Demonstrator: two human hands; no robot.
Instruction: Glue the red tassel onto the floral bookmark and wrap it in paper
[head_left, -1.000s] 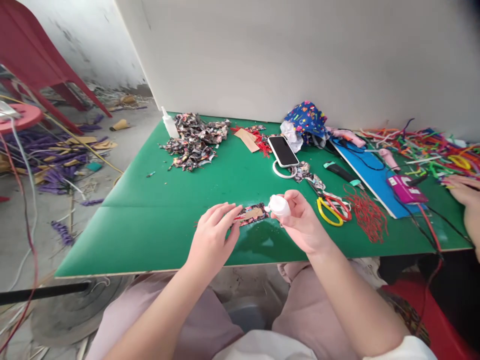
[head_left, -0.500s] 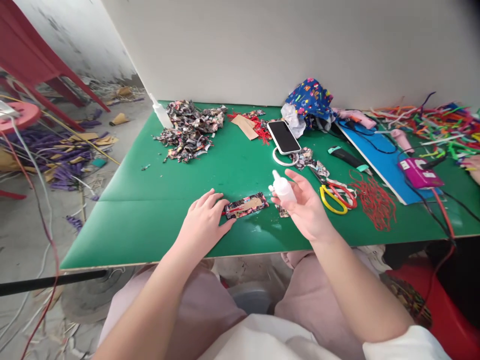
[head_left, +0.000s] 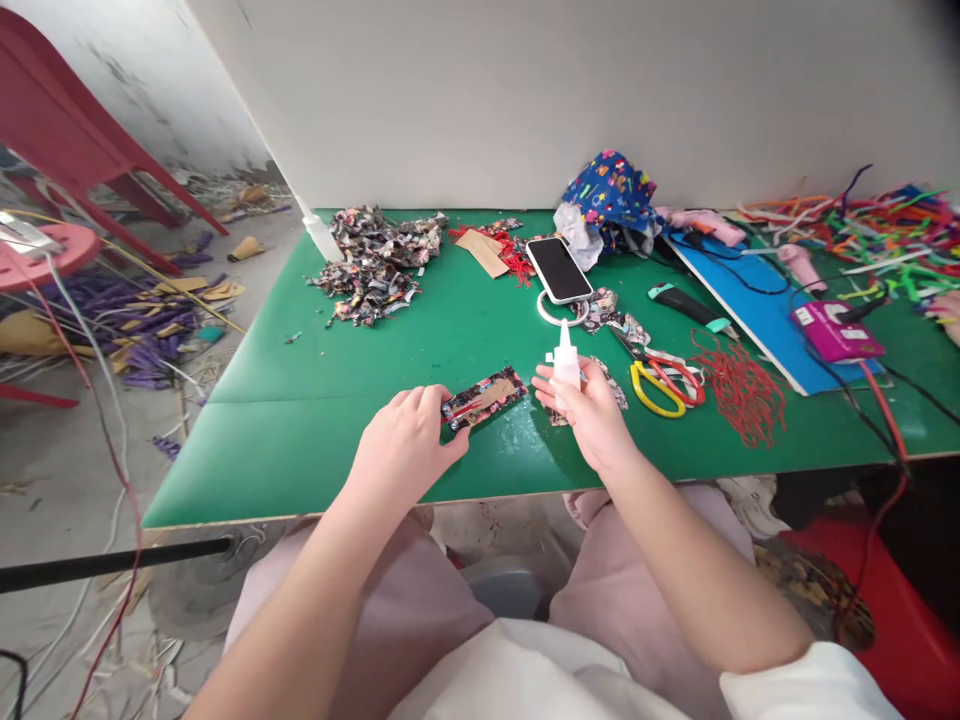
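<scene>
My left hand point(head_left: 409, 435) is closed on the left end of a patterned fabric strip point(head_left: 491, 398), thumb below and fingers above. A tan card piece and a red cord lie along that strip, which sits at a slant just over the green table. In my right hand point(head_left: 592, 415) is a small white squeeze bottle point(head_left: 567, 368), nearly upright with its narrow nozzle pointing up. My fingers wrap its lower part. Some patterned fabric point(head_left: 556, 416) lies under and behind the right hand, partly hidden.
Scissors point(head_left: 660, 388) with yellow and red handles lie to the right, beside red cords point(head_left: 742, 390). Behind are a phone point(head_left: 559, 268), a cutter point(head_left: 686, 306) and a blue board point(head_left: 750, 315). A fabric scrap heap point(head_left: 379, 260) and another white bottle point(head_left: 321, 236) stand back left.
My right hand has turned the bottle more upright and moved slightly left. The right end of the fabric strip has tilted upward in my left hand. The view has shifted a little.
</scene>
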